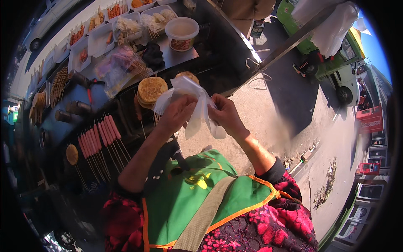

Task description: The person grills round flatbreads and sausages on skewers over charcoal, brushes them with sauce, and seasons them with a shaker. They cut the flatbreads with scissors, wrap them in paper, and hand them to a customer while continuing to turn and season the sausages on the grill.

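Observation:
A thin white plastic bag [200, 117] hangs between my two hands in front of my apron. My left hand [181, 111] pinches one side of it near the top. On the other side my right hand [225, 115] grips the film between thumb and fingers. What the bag may hold cannot be made out. Just left of the bag lies a stack of round browned flatbreads [152, 90] on the dark grill edge. Another flatbread [188, 76] shows partly behind the bag. A browned sausage on a stick [137, 107] lies beside the stack.
Pink sausages on sticks [99, 135] and a skewered round cake [72, 154] lie on the grill at left. Beyond are shaker tins [78, 107], a plastic tub [182, 33] and trays of skewers [102, 42]. A metal pole [292, 37] slants at right. Someone [242, 14] stands opposite.

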Tool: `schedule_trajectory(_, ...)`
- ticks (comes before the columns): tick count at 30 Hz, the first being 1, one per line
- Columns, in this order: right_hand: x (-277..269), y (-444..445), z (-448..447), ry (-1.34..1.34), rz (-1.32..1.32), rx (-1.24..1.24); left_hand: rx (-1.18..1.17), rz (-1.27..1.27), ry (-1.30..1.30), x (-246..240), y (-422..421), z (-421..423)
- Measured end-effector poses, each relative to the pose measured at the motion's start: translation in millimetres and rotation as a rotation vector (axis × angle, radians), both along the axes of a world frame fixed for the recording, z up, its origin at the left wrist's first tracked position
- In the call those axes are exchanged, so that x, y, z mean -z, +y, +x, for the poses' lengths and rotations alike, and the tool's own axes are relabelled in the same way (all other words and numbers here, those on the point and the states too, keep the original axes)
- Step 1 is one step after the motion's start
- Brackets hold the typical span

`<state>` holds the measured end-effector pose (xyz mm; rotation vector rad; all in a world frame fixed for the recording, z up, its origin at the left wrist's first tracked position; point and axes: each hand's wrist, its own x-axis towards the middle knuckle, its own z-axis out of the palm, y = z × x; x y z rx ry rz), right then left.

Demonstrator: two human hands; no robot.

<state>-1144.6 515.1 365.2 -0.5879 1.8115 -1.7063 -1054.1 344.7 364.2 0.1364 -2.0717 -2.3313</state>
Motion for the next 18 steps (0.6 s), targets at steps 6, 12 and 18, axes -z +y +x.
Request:
schedule_trajectory(6, 7.9, 1.5, -23.2, 0.406, 0.251, -0.193, -0.461, -0.264, -0.008, 2.8, 21.6, -19.2)
schedule_trajectory(12, 8.3, 21.0, -61.3, -0.143, -0.036, -0.262, -0.326, -0.912, 0.239, -3.0, 53.4, -24.1)
schedule_trajectory(18, 5.3, 37.4, -76.6, -0.247, -0.031, -0.342, -0.540, -0.475, 0.145, -6.7, 90.4, -29.8)
